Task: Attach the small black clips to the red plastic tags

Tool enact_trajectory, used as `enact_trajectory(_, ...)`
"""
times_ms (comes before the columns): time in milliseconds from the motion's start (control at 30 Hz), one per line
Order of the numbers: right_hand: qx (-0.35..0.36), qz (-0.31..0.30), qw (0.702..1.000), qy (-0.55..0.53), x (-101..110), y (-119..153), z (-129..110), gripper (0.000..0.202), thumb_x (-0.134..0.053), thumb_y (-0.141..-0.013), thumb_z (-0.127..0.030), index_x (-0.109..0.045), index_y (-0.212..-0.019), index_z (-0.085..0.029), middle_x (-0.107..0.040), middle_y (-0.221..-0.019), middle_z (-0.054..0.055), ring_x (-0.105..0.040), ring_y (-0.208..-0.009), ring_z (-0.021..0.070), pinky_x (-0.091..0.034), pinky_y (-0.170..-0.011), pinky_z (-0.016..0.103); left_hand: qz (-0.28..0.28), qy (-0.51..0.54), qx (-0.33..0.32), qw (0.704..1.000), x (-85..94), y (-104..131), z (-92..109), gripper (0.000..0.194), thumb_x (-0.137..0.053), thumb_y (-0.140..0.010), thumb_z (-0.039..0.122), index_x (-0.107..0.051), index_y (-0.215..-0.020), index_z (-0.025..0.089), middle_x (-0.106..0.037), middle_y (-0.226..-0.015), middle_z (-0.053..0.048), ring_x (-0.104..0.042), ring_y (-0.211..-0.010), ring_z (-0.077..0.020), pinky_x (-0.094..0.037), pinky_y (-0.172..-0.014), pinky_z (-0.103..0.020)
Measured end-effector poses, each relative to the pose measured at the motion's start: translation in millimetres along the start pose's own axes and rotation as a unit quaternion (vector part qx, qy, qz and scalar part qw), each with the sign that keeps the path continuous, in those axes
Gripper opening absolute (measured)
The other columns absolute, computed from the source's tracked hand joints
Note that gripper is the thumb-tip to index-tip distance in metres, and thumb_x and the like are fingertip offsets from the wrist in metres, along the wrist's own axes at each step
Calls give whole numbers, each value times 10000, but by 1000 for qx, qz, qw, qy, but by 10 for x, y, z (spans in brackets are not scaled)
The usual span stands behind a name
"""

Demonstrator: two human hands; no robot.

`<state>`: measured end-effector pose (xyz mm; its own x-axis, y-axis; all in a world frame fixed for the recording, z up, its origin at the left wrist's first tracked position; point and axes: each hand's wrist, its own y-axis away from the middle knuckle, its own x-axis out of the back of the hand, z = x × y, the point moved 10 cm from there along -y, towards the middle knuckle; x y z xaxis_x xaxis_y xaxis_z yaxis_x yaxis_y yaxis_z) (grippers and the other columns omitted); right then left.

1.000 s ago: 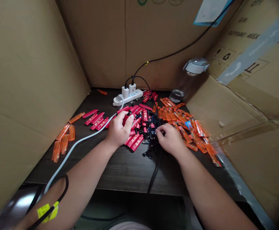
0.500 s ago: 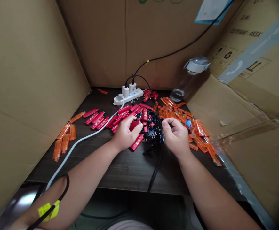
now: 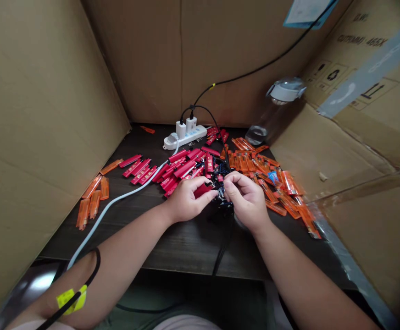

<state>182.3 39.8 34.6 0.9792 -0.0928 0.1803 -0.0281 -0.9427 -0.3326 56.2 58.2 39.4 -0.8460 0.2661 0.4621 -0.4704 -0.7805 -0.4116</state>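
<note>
My left hand (image 3: pixel 187 200) is closed around a red lighter-like case (image 3: pixel 202 189), its dark end pointing right between thumb and fingers. Close to its right, my right hand (image 3: pixel 248 200) is pinched; anything between its fingertips is too small to make out. Under and behind both hands lies a heap of small black parts (image 3: pixel 222 170). Red cases (image 3: pixel 187 166) are piled behind and left of my left hand. Transparent orange cases (image 3: pixel 249 162) spread behind and right of my right hand.
A white power strip (image 3: pixel 188 138) with chargers stands at the back. A pale cable (image 3: pixel 117 199) crosses the dark table (image 3: pixel 172 245) on the left. A clear bottle (image 3: pixel 272 114) stands back right. Cardboard walls (image 3: pixel 148 59) surround the table. More orange cases (image 3: pixel 94 201) lie left.
My right hand has moved left, and my left hand slightly right with the red case, so they are closer together. The red case below my left hand is no longer visible there.
</note>
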Motion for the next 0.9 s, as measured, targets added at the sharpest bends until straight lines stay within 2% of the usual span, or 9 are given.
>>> enact_trajectory(133,-71,-2,997,-16,24,-23,169,289,-632,-813,-439,-559,-718,-176,-480,-598,-27,-415,-514,94,-331,-492,234,1,-111,-79,991,0,12,82,129,-559,-851,269,-623,-904,172,-677,-779,-39,-614,-659,-142,-494,-663,-269)
enact_trajectory(267,-133,-16,988,-80,-24,-20,308,290,-682,-760,-433,-574,-694,-172,-462,-555,-36,-397,-471,85,-304,-447,226,0,-200,-114,973,-11,19,103,158,-513,-885,268,-619,-943,166,-689,-843,-69,-639,-714,-164,-493,-661,-274)
enact_trajectory(500,-224,-35,947,-228,-170,23,374,272,-761,-657,-365,-579,-624,-165,-413,-559,-28,-357,-510,88,-308,-429,215,-25,-260,-119,958,-72,4,78,211,-458,-920,294,-614,-959,158,-680,-851,-74,-643,-760,-176,-477,-654,-270)
enact_trajectory(767,-264,-64,930,-249,-224,57,481,244,-768,-655,-345,-605,-599,-173,-424,-599,4,-372,-546,107,-346,-421,217,-29,-299,-144,943,-90,22,139,228,-437,-930,289,-628,-954,167,-682,-854,-57,-646,-774,-165,-459,-622,-265)
enact_trajectory(900,-274,-75,929,-239,-226,62,533,198,-766,-660,-356,-654,-665,-193,-449,-650,19,-391,-564,117,-379,-413,219,-30,-308,-131,942,-87,18,101,225,-435,-924,284,-625,-977,174,-692,-876,-45,-654,-806,-167,-454,-604,-266)
